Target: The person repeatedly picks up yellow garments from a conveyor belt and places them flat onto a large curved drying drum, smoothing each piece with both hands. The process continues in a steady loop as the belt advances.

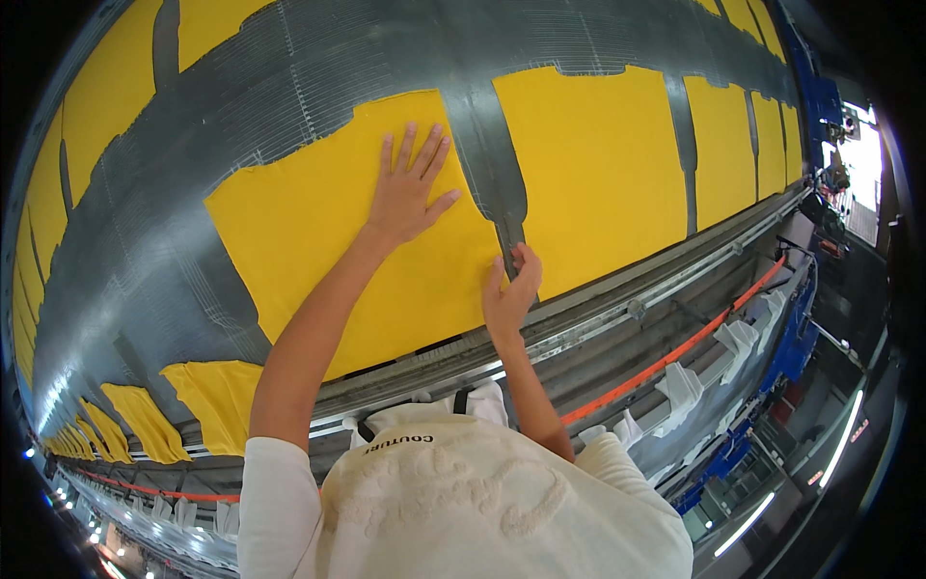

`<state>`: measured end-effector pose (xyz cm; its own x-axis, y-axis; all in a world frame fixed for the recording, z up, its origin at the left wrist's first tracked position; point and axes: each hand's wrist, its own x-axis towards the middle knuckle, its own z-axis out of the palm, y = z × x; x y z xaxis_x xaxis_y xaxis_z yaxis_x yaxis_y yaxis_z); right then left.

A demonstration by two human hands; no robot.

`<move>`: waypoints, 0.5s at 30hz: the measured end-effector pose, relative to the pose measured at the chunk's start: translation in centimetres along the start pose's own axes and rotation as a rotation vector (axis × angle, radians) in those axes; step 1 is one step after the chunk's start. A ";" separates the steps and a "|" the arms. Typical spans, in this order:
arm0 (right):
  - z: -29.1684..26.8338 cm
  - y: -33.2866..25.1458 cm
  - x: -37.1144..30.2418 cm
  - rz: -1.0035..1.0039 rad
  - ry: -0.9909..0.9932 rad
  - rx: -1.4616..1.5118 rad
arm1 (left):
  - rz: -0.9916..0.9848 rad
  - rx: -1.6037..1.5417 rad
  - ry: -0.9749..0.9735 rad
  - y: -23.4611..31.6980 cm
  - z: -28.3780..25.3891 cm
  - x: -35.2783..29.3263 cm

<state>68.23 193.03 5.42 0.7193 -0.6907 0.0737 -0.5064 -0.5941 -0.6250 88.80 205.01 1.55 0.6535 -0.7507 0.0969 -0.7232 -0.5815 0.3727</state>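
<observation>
A yellow fabric panel (318, 222) lies on the dark printing table in front of me, with notched upper edges. My left hand (415, 188) rests flat on its upper right part, fingers stretched and thumb out to the side. Lower down, at the panel's right edge, is my right hand (513, 294). Its fingers are slightly bent, with a space between thumb and fingers, and nothing shows in them. The thumb is over the yellow cloth, while the fingers reach across the dark strip toward a second yellow panel (598, 174). Whether its fingertips touch the cloth I cannot tell.
A metal rail (637, 309) runs along the table's near edge, with an orange-red strip (675, 352) beyond it. More yellow pieces (217, 400) hang over the edge at left. White cloths (680, 386) hang at right. Further yellow panels (719, 135) lie along the table.
</observation>
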 end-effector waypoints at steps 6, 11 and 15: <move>-5.4 2.5 -5.8 0.354 -0.170 -0.048 | 0.029 -0.089 -0.090 4.1 1.1 -4.6; -5.5 5.1 -8.6 0.521 -0.112 0.201 | 0.081 -0.141 -0.185 6.4 1.0 -8.6; -5.3 4.1 -7.0 0.641 -0.154 0.415 | 0.084 -0.148 -0.193 7.5 1.2 -9.4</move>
<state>58.60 193.19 6.47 0.4201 -0.7638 -0.4900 -0.6481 0.1254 -0.7512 77.01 207.33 2.32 0.5279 -0.8484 -0.0394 -0.7231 -0.4734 0.5030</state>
